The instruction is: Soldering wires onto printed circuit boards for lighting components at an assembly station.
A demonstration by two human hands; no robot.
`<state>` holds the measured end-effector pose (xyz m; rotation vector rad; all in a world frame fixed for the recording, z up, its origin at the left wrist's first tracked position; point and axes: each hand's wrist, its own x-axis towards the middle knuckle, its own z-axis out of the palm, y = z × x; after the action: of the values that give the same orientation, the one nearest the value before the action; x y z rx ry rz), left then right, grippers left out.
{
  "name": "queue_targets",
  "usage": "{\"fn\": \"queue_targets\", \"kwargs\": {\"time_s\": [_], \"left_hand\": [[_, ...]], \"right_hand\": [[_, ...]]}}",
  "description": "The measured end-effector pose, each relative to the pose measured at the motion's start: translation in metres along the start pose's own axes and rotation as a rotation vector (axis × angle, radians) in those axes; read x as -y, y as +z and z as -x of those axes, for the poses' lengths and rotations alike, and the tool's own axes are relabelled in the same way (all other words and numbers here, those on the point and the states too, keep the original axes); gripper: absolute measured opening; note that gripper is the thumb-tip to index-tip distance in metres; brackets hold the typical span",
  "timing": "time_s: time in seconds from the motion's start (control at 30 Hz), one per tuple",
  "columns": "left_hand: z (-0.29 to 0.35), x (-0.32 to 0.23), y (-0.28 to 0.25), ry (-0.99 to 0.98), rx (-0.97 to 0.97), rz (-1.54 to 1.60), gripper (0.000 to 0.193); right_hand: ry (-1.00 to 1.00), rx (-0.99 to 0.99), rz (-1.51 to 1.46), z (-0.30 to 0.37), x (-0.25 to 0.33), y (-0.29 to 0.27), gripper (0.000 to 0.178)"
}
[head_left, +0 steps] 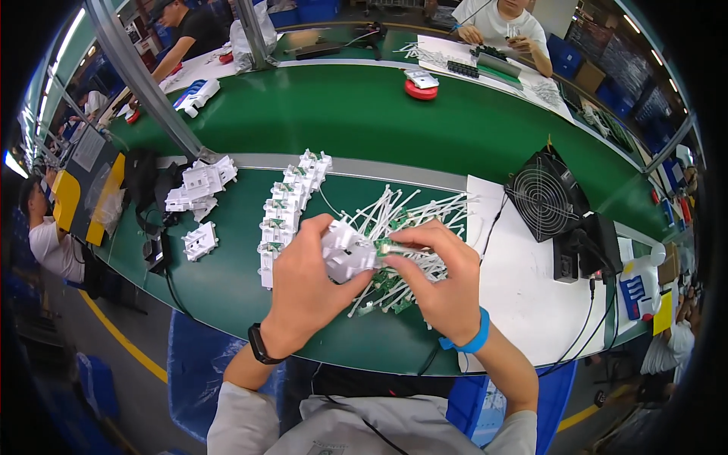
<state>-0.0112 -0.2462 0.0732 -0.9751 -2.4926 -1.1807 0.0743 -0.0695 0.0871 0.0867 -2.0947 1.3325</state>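
Observation:
My left hand point(303, 277) grips a white plastic housing point(350, 254), thumb along its near edge. Close against its right side, my right hand point(440, 277) pinches a small green circuit board point(384, 249) with a white cable between thumb and forefinger. Whether the board touches the housing I cannot tell. Beneath and behind both hands spreads a pile of white cables point(447, 208) with green boards on their ends. A slanting row of white housings with green boards fitted point(284, 212) lies just left of my left hand.
Loose white housings point(208, 178) are stacked farther left, with a single one point(200, 241) nearer. A black fan point(546, 193) and power adapter stand at right beside white paper point(516, 303). Beyond a metal rail runs a green belt point(364, 106) carrying a red round object point(421, 89). Co-workers sit across.

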Motion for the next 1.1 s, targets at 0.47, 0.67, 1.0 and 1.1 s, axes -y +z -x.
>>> {"fn": "queue_targets", "kwargs": {"time_s": [0.47,0.67,1.0,1.1], "left_hand": [[-0.004,-0.033,0.031,0.077,-0.055,-0.119,0.064],[-0.004,-0.037,0.039,0.061,-0.039,-0.136,0.063],[-0.008,-0.029,0.043,0.068,0.027,-0.168,0.061],[-0.006,-0.030,0.041,0.085,0.088,-0.147,0.061]], "right_hand": [[-0.123,-0.153,0.307,0.013,-0.007,0.001,0.027],[-0.147,-0.195,0.452,0.017,-0.019,0.003,0.024],[0.007,-0.065,0.233,0.018,-0.030,-0.010,0.017],[0.175,0.002,0.047,0.014,-0.033,-0.019,0.017]]}}
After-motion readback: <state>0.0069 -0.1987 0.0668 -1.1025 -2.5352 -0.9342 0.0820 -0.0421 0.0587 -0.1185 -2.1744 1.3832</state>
